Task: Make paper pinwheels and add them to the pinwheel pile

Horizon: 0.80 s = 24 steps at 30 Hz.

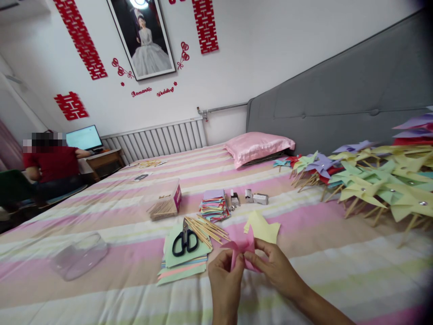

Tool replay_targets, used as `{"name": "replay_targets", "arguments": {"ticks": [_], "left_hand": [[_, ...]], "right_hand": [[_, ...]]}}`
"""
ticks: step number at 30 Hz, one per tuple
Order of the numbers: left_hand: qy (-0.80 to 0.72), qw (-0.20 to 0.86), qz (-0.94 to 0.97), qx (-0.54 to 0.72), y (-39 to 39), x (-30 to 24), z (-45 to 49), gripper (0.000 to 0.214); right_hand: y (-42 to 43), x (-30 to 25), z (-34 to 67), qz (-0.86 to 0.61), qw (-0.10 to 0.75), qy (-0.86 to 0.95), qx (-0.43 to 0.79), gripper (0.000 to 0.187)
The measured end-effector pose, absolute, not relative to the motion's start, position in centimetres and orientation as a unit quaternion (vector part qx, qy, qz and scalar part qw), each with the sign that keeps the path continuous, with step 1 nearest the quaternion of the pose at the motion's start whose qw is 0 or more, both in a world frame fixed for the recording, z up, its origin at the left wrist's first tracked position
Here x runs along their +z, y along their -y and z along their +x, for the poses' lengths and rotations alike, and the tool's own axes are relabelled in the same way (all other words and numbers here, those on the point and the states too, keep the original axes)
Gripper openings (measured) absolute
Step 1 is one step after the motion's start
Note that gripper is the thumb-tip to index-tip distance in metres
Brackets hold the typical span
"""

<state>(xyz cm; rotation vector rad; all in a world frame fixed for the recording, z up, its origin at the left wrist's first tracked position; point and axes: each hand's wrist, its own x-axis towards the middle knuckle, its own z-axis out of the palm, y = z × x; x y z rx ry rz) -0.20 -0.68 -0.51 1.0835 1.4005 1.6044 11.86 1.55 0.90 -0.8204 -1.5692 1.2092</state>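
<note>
My left hand [225,273] and my right hand [272,266] meet low in the middle of the view. Both pinch a folded pink paper piece [241,247], its points sticking up between my fingers. Just behind it a cut yellow paper piece [262,227] lies on the striped bedsheet [338,253]. To the left rest black-handled scissors [184,241] on a stack of coloured paper sheets [181,264], beside a bundle of wooden sticks [206,228].
A heap of finished paper pinwheels [372,180] fills the right side. Farther back lie a stack of small coloured squares [214,205], a stapler [257,197], an open box of sticks [165,205] and a pink pillow [257,146]. A clear plastic container [79,256] lies left. A person in red [50,164] sits at a desk.
</note>
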Motion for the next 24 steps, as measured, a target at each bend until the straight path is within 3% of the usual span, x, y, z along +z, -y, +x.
{"name": "replay_targets", "arguments": {"ticks": [24], "left_hand": [[-0.548,0.381,0.390,0.634,1.1,0.4,0.5,0.015]], "right_hand": [[-1.6,0.5,11.6,-0.303,0.491,0.620,0.532,0.022]]}}
